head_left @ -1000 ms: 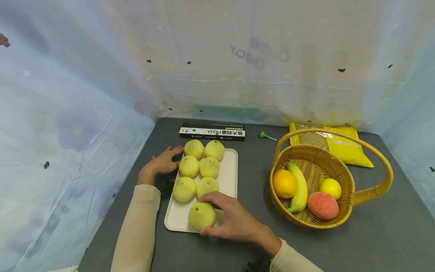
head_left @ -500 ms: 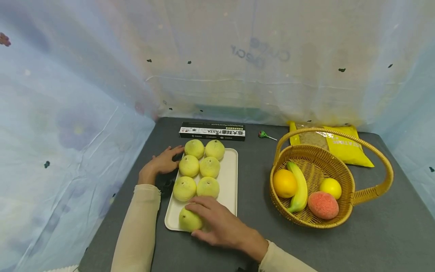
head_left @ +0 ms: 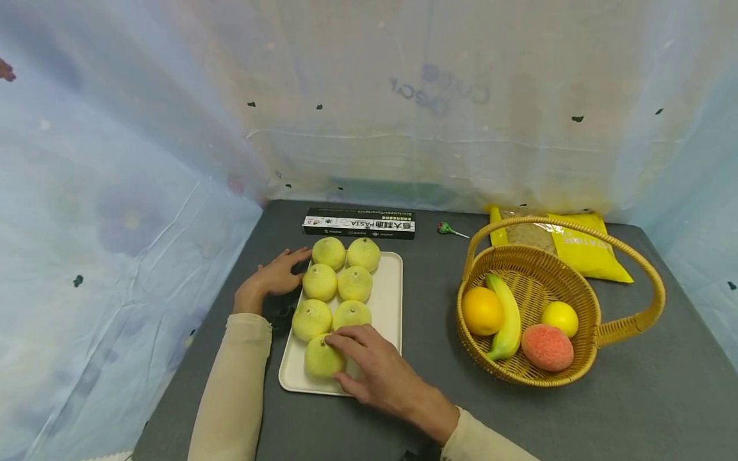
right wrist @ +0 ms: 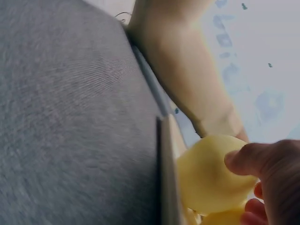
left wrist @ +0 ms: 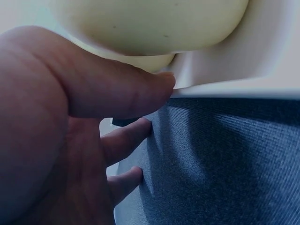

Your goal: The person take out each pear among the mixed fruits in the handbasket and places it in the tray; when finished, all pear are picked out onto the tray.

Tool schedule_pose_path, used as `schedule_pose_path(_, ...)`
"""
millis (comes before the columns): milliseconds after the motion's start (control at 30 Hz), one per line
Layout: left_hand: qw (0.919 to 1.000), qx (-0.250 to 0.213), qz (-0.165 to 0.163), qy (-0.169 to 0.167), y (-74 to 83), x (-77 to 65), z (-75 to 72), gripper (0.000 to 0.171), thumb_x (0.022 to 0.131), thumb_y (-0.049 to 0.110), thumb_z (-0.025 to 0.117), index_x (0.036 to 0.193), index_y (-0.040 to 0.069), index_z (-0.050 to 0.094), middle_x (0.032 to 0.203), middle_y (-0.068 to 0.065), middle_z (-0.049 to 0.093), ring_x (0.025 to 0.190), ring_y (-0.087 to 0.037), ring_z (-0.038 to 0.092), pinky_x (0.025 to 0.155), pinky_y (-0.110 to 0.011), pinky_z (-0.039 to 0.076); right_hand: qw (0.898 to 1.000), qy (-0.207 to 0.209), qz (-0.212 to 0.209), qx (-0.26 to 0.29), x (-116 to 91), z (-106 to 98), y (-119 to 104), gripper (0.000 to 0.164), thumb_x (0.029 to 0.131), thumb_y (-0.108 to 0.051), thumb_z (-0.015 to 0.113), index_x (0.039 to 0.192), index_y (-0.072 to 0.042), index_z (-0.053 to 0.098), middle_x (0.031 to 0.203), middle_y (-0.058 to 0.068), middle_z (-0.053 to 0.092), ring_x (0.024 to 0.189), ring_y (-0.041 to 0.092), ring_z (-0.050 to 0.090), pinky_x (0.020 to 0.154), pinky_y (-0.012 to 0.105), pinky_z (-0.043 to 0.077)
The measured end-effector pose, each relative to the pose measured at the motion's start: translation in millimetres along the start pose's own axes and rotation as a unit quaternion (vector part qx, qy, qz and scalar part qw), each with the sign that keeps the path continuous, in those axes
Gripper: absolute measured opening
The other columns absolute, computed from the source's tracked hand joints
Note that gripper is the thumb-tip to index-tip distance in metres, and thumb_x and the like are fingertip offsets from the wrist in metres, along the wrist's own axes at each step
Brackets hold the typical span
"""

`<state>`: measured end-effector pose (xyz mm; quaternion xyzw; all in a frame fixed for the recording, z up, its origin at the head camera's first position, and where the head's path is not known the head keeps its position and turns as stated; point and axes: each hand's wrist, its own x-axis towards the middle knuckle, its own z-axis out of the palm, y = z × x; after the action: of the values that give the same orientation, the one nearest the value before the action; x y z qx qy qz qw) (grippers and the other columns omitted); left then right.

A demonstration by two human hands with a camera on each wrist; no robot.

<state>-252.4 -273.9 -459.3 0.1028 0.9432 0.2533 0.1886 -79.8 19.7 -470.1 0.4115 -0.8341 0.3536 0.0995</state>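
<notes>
Several round, yellow-green pears [head_left: 319, 282] stand in two columns on a cream rectangular tray [head_left: 391, 275]. At the tray's near end, my right hand [head_left: 383, 371] holds one pear [head_left: 320, 362] from its right side, fingertips on its top and thumb low on its side. The thumb also lies against that pear [right wrist: 211, 173] in the right wrist view. My left hand [head_left: 278, 274] rests at the tray's left edge with its fingers spread. In the left wrist view its thumb [left wrist: 126, 89] lies along the tray rim, beneath a pear [left wrist: 154, 23], and other fingertips touch the dark cloth.
A wicker basket [head_left: 530, 378] at the right contains an orange, a banana, a yellow fruit and a red fuzzy fruit; its tall handle arches over it. Behind are a yellow packet [head_left: 582, 250], a lollipop [head_left: 446, 228] and a black-and-white pasta box [head_left: 360, 224].
The near pear has shifted left on the tray and, after tipping, stands upright close to the left column. My right hand has moved left with it. My left hand has stayed put.
</notes>
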Motion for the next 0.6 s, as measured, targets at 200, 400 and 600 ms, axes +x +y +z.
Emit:
schedule_pose_path(200,0.9999,-0.006,0.008,0.0,-4.7,-2.7,-6.9,0.068,0.112,0.028,0.056,0.175,0.02,0.032,0.182,-0.018,0.024,0.168,-0.052,0.012,0.122,-0.089,0.009,0.998,0.023,0.036,0.048,-12.3,-31.7,6.7,0.058,0.092,-0.023,0.091,0.145,-0.017,0.068,0.142,-0.002,0.067,0.127,0.014,0.067,0.103,0.036,0.062)
schedule_pose_path(400,0.9982,0.001,0.033,0.049,-1.7,-30.4,-38.1,0.066,0.114,0.023,0.058,0.175,0.02,0.032,0.176,-0.024,0.035,0.16,-0.054,0.033,0.124,-0.076,0.033,0.995,0.097,-0.001,-0.008,-36.3,-113.3,16.4,0.047,0.097,-0.028,0.087,0.141,-0.018,0.072,0.136,0.002,0.072,0.122,0.017,0.07,0.108,0.022,0.055)
schedule_pose_path(600,0.9855,0.057,0.044,0.154,20.4,-87.4,-102.1,0.065,0.116,0.024,0.054,0.175,0.012,0.03,0.175,-0.028,0.034,0.159,-0.057,0.031,0.122,-0.077,0.031,0.957,0.259,-0.076,-0.109,-53.3,-232.5,-1.8,0.06,0.105,-0.049,0.073,0.117,0.009,0.079,0.12,0.017,0.08,0.123,0.003,0.069,0.112,0.013,0.047)
